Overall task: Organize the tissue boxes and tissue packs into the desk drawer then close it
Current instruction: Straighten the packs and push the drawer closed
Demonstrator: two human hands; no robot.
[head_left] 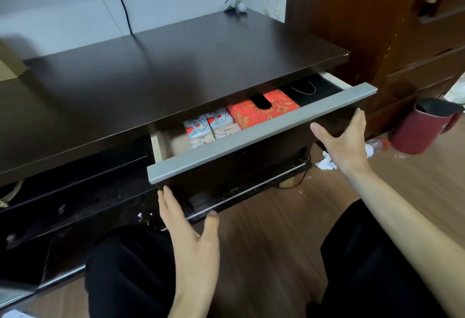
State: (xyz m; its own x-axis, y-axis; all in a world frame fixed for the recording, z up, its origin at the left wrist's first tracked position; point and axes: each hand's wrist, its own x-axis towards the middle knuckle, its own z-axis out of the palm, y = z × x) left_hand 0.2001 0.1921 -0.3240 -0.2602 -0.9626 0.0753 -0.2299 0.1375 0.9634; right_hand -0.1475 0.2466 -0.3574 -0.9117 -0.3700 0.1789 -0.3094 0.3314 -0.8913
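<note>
Two hands of mine are spread flat before the half-open drawer [261, 131], neither grasping anything. My left hand [193, 232] is below the left end of the grey drawer front, fingers loose, fingertips touching or almost touching its dark face. Inside, above it, two white tissue packs [208, 126] with red hearts lie side by side; just right of them sits the red tissue box [261, 111], and beyond that a dark bare stretch of drawer floor. My right hand [344, 139], palm open, is against the drawer front's right end, below the box.
</note>
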